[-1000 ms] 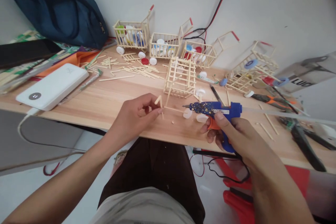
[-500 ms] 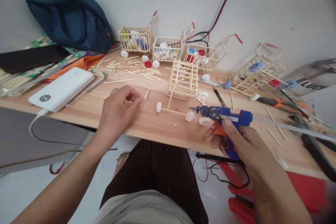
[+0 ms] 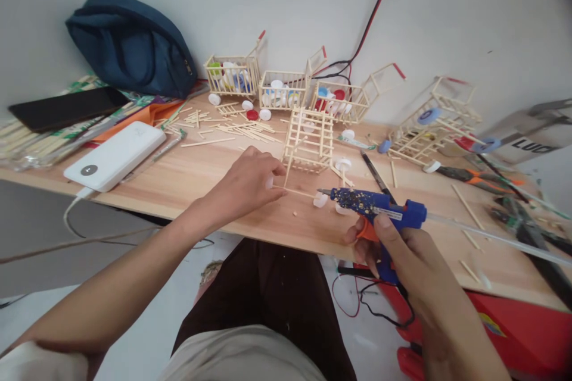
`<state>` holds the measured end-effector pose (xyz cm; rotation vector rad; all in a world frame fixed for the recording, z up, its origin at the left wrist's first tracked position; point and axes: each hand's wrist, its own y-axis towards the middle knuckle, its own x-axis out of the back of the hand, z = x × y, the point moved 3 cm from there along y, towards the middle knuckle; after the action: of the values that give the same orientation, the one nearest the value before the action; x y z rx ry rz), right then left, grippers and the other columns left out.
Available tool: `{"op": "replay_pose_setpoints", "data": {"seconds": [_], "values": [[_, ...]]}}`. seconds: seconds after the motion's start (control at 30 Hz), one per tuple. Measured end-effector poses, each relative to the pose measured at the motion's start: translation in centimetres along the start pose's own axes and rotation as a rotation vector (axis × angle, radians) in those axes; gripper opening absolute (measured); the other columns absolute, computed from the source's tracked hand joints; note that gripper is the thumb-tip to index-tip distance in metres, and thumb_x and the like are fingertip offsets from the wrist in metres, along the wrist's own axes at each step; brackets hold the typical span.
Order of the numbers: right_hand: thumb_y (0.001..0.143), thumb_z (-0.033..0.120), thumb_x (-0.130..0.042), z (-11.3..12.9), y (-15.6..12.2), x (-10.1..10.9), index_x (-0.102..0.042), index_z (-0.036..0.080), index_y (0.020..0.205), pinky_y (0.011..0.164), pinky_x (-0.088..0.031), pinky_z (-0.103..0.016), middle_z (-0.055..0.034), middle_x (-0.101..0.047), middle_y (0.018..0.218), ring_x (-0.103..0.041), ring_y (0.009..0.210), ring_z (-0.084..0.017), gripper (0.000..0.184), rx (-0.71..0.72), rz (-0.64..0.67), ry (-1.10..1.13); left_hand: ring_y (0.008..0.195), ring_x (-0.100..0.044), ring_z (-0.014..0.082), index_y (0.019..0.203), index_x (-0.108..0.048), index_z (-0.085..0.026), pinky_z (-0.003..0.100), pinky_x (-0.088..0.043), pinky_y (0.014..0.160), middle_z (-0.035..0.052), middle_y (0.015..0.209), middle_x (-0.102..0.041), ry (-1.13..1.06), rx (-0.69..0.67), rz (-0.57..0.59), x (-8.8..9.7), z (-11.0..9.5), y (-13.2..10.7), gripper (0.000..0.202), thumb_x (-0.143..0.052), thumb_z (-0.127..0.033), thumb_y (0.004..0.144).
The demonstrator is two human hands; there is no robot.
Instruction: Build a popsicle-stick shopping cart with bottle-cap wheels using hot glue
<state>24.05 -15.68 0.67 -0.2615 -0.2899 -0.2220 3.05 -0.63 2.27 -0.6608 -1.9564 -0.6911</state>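
Observation:
My left hand (image 3: 250, 181) is at the left end of a wooden stick axle (image 3: 301, 193), thumb and forefinger parted around it beside a white wheel (image 3: 269, 182). Whether the fingertips touch the stick I cannot tell. Another white wheel (image 3: 320, 200) is on the axle's right end. My right hand (image 3: 402, 244) is wrapped around a blue hot glue gun (image 3: 384, 205), fingers by its orange trigger. The gun's nozzle points left, close above the right wheel. Just behind stands a stick-built cart basket (image 3: 309, 140), with a thin stick leaning against its front.
Several small stick carts (image 3: 281, 89) with bottle caps line the wall. Loose sticks (image 3: 250, 130) lie behind my left hand. A white power bank (image 3: 115, 155), a black phone (image 3: 67, 108) and a blue bag (image 3: 134, 41) are at left. Pliers (image 3: 473, 174) and a black pen (image 3: 378, 175) lie at right.
My left hand has moved right, from the loose sticks to the left end of the axle. The glue gun's nozzle is now closer to the right wheel.

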Motion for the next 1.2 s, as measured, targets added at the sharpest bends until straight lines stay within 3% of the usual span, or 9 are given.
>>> {"op": "replay_pose_setpoints", "data": {"seconds": [0.17,0.33,0.6,0.73,0.87,1.03,1.2], "values": [[0.085,0.064,-0.048,-0.5,-0.1,-0.4,-0.064,0.014,0.079,0.044,-0.040,-0.022,-0.0054,-0.063,0.058,-0.054,0.046,-0.012,0.053,0.007,0.042,0.020,0.077,-0.057,0.0161,0.075,-0.065,-0.018,0.034,-0.035,0.087,-0.0010,0.080,-0.069,-0.062,-0.018,0.113,-0.1,0.2,0.6,0.008,-0.057,-0.020,0.076],[0.088,0.062,-0.046,-0.7,-0.1,-0.6,-0.066,0.015,0.079,0.044,-0.040,-0.022,-0.0053,-0.062,0.056,-0.054,0.048,-0.013,0.052,0.000,0.025,0.014,0.076,-0.059,0.0157,0.073,-0.067,-0.019,0.033,-0.036,0.087,-0.0019,0.078,-0.069,-0.130,-0.029,0.097,-0.7,1.0,0.7,0.011,-0.056,-0.019,0.072],[0.086,0.065,-0.046,-0.3,0.1,-1.0,-0.065,0.016,0.080,0.044,-0.041,-0.024,-0.0048,-0.061,0.058,-0.052,0.047,-0.014,0.052,-0.009,0.021,0.004,0.061,-0.051,0.0121,0.067,-0.065,-0.016,0.024,-0.036,0.058,-0.0018,0.066,-0.062,-0.366,0.043,0.161,-1.1,1.2,1.1,0.012,-0.053,-0.019,0.068],[0.086,0.064,-0.047,-0.3,0.2,-1.1,-0.066,0.016,0.077,0.044,-0.040,-0.023,-0.0044,-0.061,0.056,-0.053,0.046,-0.013,0.052,0.013,0.018,-0.008,0.061,-0.051,0.0118,0.066,-0.065,-0.016,0.024,-0.037,0.059,-0.0023,0.064,-0.060,-0.355,0.074,0.102,-1.0,1.1,0.9,0.011,-0.054,-0.016,0.067],[0.086,0.064,-0.047,-0.3,0.2,-1.0,-0.066,0.016,0.078,0.044,-0.041,-0.023,-0.0045,-0.062,0.057,-0.053,0.046,-0.013,0.053,0.019,0.010,-0.028,0.070,-0.054,0.0138,0.066,-0.065,-0.016,0.026,-0.041,0.070,-0.0008,0.070,-0.064,-0.281,0.054,0.030,-1.1,1.0,0.5,0.010,-0.056,-0.015,0.069],[0.085,0.067,-0.046,-0.2,0.1,-1.4,-0.066,0.015,0.079,0.044,-0.041,-0.024,-0.0049,-0.062,0.057,-0.054,0.046,-0.014,0.056,0.017,-0.013,-0.085,0.083,-0.055,0.0165,0.071,-0.063,-0.017,0.031,-0.041,0.084,0.0011,0.080,-0.065,-0.197,-0.039,-0.055,-1.6,1.1,-0.4,0.007,-0.057,-0.014,0.074],[0.088,0.063,-0.042,0.2,-0.3,-1.9,-0.066,0.016,0.078,0.046,-0.042,-0.024,-0.0042,-0.063,0.055,-0.054,0.046,-0.014,0.054,0.056,-0.012,-0.196,0.091,-0.054,0.0197,0.079,-0.064,-0.018,0.036,-0.042,0.087,0.0043,0.091,-0.068,-0.118,-0.116,-0.192,-1.8,0.9,-2.1,0.009,-0.056,-0.015,0.082]]}}
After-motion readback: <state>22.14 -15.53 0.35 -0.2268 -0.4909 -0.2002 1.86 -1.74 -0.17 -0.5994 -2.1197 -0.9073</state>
